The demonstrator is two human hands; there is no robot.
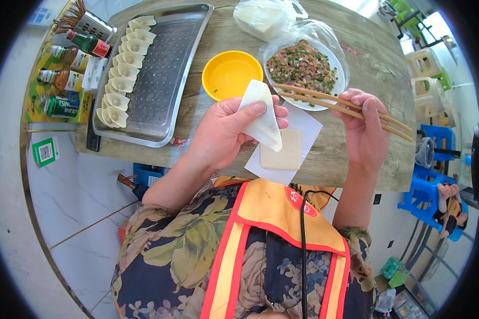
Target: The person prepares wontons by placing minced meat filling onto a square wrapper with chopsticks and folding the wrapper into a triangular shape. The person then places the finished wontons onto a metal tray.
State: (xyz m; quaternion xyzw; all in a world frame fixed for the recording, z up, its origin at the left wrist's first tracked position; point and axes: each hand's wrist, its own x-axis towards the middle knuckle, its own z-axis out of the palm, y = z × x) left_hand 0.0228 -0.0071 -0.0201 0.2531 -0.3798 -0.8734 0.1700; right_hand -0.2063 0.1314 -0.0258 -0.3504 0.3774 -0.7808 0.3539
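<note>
A folded dough wrapper (261, 115) is held between the thumb and fingers of my left hand (233, 127). My right hand (363, 119) grips a pair of wooden chopsticks (335, 103), their tips close to the wrapper. Just beyond the tips is a plastic-covered white plate (340, 73) with minced meat filling and chopped greens (301, 67). Below my left hand, a stack of square wrappers (285, 153) lies on white paper (309, 123). A yellow bowl (232, 73) stands beyond that hand. To the left, folded wontons (121, 85) line one side of a perforated metal tray (163, 75).
A plastic bag (265, 18) with pale contents sits at the wooden table's (377, 71) far side. Sauce bottles (70, 60), a green can (62, 107) and a chopstick holder (94, 26) stand left of the tray. Blue stools (421, 191) and a seated person (453, 209) are at right.
</note>
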